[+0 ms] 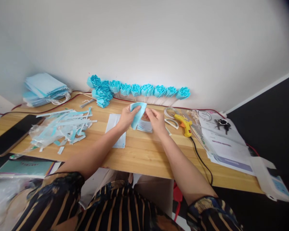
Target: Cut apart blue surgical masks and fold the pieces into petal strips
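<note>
A folded light-blue fabric piece [137, 115] is held up over the middle of the wooden table. My left hand [128, 118] is closed on its left side, thumb across the front. At its upper right edge, the fingers of my right hand [155, 120] are pinched together on the fabric. Below and behind the hands lie a small stack of pale-blue pieces [144, 126] and a flat pale-blue sheet [120, 142]. Several blue fabric flowers on sticks [147, 90] lean along the wall, with a bunch of them [103, 93] at the left end.
A yellow glue gun [186, 125] with a black cord lies right of my hands. Cut strips [69, 123], a phone [13, 134] and stacked masks [45, 88] are on the left. Papers [221, 141], keys [223, 124] and a white device [271, 179] are at the right.
</note>
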A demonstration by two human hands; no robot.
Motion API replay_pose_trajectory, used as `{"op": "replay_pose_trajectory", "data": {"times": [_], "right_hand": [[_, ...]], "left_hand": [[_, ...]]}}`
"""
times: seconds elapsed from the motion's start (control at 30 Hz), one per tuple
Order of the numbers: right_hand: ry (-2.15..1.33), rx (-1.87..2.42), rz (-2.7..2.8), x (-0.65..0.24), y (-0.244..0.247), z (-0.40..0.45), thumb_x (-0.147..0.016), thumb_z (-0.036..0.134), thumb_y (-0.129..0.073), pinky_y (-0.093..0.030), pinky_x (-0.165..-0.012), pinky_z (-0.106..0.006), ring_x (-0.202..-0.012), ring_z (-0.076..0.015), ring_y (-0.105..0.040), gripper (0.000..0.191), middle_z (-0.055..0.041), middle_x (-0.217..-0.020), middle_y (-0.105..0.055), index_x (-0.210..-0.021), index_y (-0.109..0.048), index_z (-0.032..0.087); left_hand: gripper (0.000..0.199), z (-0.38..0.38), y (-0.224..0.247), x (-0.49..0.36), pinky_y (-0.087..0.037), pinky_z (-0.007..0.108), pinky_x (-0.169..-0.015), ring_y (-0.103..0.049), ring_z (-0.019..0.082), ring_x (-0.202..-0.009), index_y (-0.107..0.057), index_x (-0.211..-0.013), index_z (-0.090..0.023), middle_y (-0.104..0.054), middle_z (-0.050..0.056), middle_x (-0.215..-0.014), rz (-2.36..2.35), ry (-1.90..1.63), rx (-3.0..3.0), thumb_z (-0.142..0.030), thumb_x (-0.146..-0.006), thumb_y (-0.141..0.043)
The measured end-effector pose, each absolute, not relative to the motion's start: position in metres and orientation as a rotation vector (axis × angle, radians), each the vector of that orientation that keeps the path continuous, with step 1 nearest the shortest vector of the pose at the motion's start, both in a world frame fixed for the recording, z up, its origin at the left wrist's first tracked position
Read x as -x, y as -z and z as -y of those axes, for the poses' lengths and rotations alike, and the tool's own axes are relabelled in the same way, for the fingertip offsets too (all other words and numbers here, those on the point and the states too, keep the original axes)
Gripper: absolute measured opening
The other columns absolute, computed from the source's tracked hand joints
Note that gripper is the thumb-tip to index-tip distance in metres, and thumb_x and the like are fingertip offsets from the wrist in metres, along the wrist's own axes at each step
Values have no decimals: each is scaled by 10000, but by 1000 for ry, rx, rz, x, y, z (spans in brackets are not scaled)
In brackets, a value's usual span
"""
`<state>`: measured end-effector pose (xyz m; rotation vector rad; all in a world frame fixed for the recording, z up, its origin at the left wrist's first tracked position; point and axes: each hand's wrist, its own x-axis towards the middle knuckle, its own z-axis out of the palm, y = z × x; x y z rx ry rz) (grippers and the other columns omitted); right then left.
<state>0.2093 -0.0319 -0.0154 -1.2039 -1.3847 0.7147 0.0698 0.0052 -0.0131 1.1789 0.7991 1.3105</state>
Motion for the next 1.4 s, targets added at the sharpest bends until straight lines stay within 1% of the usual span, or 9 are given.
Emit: {"op": "replay_pose_trajectory", "data": {"times": [0.2,0.33,0.47,0.63,0.83,0.97,1.07,1.23,1.4], "right_hand": [[-549,1246,1381,-210,10,34,-854,518,-599,-407,-592,-240,-585,-120,-536,419,34,-564,-530,-604,-524,191],[-480,1282,1298,-212,8,34,-882,509,-559,-403,-586,-241,-573,-117,-531,402,21,-578,-575,-645,-583,186],[-570,1254,1331,-213,9,35,-906,561,-502,-418,-600,-247,-588,-122,-557,444,7,-609,-606,-734,-651,179],[-703,1372,1655,-201,12,39,-861,555,-567,-362,-568,-250,-535,-111,-515,493,0,-537,-590,-553,-593,171],[-783,1451,1840,-188,12,45,-829,426,-608,-291,-550,-251,-507,-92,-441,393,25,-500,-536,-537,-607,164],[-787,1444,1856,-187,12,46,-822,389,-605,-276,-551,-248,-523,-92,-437,357,32,-505,-514,-544,-590,165],[-751,1422,1889,-186,13,47,-836,391,-595,-272,-558,-250,-535,-92,-431,357,32,-518,-522,-561,-592,164],[-640,1400,1987,-194,4,48,-848,375,-593,-284,-585,-245,-587,-100,-483,271,22,-613,-617,-700,-682,166],[-376,1534,1736,-235,-24,44,-908,414,-504,-336,-609,-244,-623,-127,-544,341,-15,-693,-687,-781,-700,165]], "left_hand": [[270,-5,18,-73,-457,245,-631,-595,149,-691,-702,-789,-136,-674,20,-727,-772,-1257,-1312,-394,-719,-739],[213,-7,19,-72,-417,240,-591,-553,132,-628,-680,-744,-140,-624,1,-661,-795,-1260,-1313,-345,-734,-733],[200,-9,19,-70,-414,239,-586,-535,122,-613,-668,-746,-142,-603,-3,-660,-815,-1333,-1267,-335,-755,-721],[244,-12,20,-69,-387,219,-539,-474,92,-562,-619,-700,-146,-544,-22,-617,-808,-1385,-1254,-353,-748,-738],[226,-16,15,-66,-361,214,-519,-438,85,-549,-600,-713,-152,-511,-32,-607,-911,-1453,-1211,-335,-763,-723],[189,-24,19,-64,-418,224,-575,-507,109,-610,-628,-769,-146,-553,-18,-656,-965,-1523,-1190,-315,-776,-713],[211,-33,25,-61,-462,244,-635,-562,140,-680,-619,-757,-148,-557,-9,-663,-1042,-1602,-1164,-337,-787,-709],[254,-42,27,-55,-507,262,-728,-614,162,-778,-634,-822,-155,-633,13,-749,-1064,-1693,-1146,-400,-798,-698],[318,-43,26,-53,-506,263,-751,-626,169,-819,-650,-864,-143,-675,36,-817,-1048,-1694,-1066,-440,-766,-708]]}}
